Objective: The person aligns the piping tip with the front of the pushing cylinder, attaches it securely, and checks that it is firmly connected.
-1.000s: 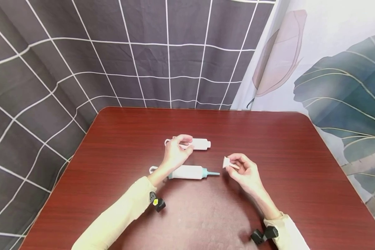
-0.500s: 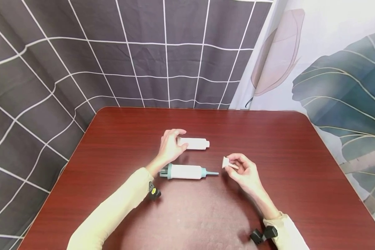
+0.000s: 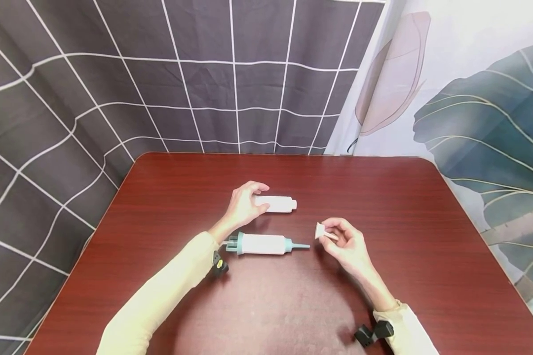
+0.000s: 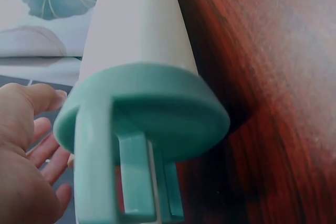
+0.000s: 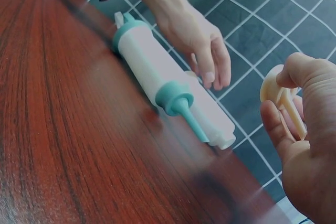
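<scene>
My left hand [image 3: 244, 207] arches around the left end of a white plastic cylinder [image 3: 277, 204] with a stubby neck. Its thumb lies over the near side and its index finger curves past the far side, with a gap visible between them. In front lies a syringe-like white barrel [image 3: 264, 244] with a teal collar and tapered teal nozzle [image 3: 299, 246]; its teal slotted end [image 4: 136, 156] fills the left wrist view. My right hand [image 3: 346, 241] pinches a small cream piece [image 5: 286, 100] with a flared disc head and short stem, above the table.
Both white pieces lie roughly parallel on the dark red wooden table [image 3: 382, 197]. A grey gridded curtain [image 3: 204, 84] hangs behind and to the left, a leaf-patterned one [image 3: 484, 123] at the right. Each wrist carries a small black camera [image 3: 373, 335].
My left hand has shifted left and slightly back along the rear white cylinder, uncovering the teal end of the front barrel. The right hand keeps its hold on the cream piece.
</scene>
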Available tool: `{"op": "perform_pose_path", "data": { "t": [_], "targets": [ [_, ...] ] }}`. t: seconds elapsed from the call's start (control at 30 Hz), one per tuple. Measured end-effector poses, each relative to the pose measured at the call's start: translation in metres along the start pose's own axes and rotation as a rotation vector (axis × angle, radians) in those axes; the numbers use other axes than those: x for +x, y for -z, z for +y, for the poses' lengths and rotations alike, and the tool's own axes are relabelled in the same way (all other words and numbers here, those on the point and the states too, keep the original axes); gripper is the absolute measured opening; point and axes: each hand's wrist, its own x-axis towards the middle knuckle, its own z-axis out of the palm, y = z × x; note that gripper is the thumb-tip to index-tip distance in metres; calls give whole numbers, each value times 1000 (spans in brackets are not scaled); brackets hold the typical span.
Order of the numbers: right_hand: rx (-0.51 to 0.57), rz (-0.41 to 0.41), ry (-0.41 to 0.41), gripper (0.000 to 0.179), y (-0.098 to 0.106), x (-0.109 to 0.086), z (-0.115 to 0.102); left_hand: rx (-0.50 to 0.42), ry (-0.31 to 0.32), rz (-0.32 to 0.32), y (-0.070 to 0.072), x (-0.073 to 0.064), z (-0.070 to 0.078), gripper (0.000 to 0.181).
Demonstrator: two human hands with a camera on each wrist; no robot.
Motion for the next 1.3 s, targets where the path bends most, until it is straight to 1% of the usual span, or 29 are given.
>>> {"op": "perform_pose_path", "data": {
  "t": [0.1,0.27,0.47,0.53,0.67,0.9,1.1,1.23,1.3],
  "targets": [
    [0,-1,4,33,0,0,0,-2,2,-20,-1,3,-3,39],
    [-10,-3,3,33,1,0,0,13,32,-71,-3,6,-7,41],
    [-22,2,-4,33,1,0,0,37,29,-108,-4,9,-9,43],
    [-22,3,-7,33,1,-1,0,40,37,-126,-4,10,-9,44],
    [-25,1,-9,32,2,-1,0,37,74,-158,-5,11,-10,45],
    [-42,5,-8,32,2,-1,1,56,70,-196,-7,11,-10,47],
    [-41,6,-3,32,2,-2,1,88,111,-236,-7,11,-12,42],
    [-41,2,2,32,2,-2,2,87,104,-246,-7,10,-14,40],
    [-42,1,4,32,2,-2,2,80,73,-241,-8,10,-15,38]
  ]
}}
